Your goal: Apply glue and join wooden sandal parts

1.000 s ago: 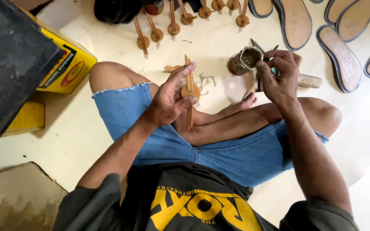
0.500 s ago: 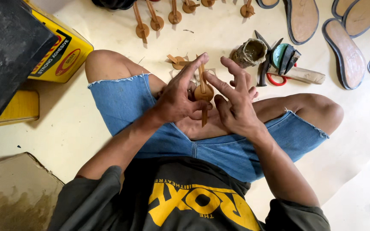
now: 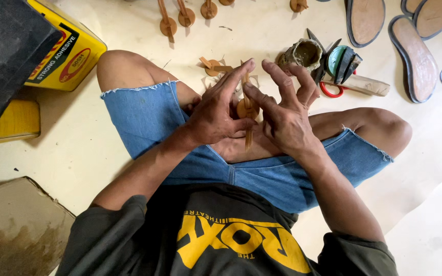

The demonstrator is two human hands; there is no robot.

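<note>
Item: tan strap piece [image 3: 245,110], light, thin, bendable. Your left hand [image 3: 213,115] pinches its disc; right hand [image 3: 285,120] fingers spread wide at 3 o'clock.

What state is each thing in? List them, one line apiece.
left hand: gripping the tan strap piece, thumb on it.
right hand: fingers spread, fingertips on the strap piece.
tan strap piece: held upright between both hands.
glue pot: open, on the floor.
yellow can: lying tilted.
shoe soles: flat on the floor.
scissors: lying by the pot.
</note>
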